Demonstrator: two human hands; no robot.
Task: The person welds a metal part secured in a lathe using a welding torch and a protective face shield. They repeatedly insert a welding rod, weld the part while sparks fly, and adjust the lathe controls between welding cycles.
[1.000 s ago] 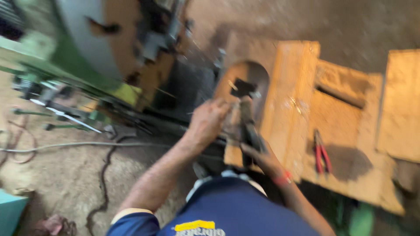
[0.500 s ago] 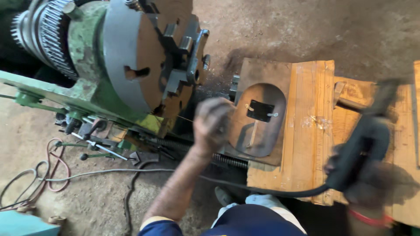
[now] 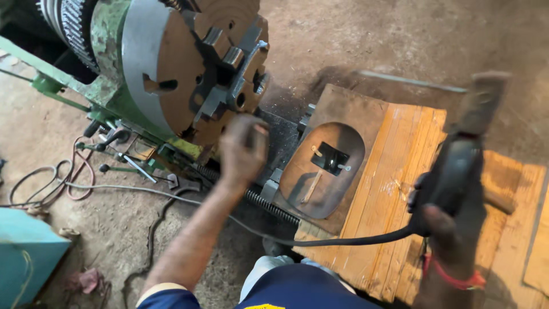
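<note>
over wooden boards (image 3: 400, 189), right hand (image 3: 446, 229) grips grinder (image 3: 457, 166); left hand (image 3: 243, 151) curled.

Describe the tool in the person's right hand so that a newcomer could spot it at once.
Start at the orange wooden boards right of the big green lathe. Above them the right hand grips a dark power tool, blurred. Only it trails a thick black cable.

Left hand (image 3: 243, 150) stretched forward on a long, nearly straight bare arm, knuckles up, fingers (image 3: 255, 136) curled loosely inward, blurred. Right hand (image 3: 443, 220) raised nearer the body, fingers (image 3: 420, 191) wrapped tight in a fist-like grip, thumb on the near side, wrist just below them ringed by a red band, forearm dropping out of view.
</note>
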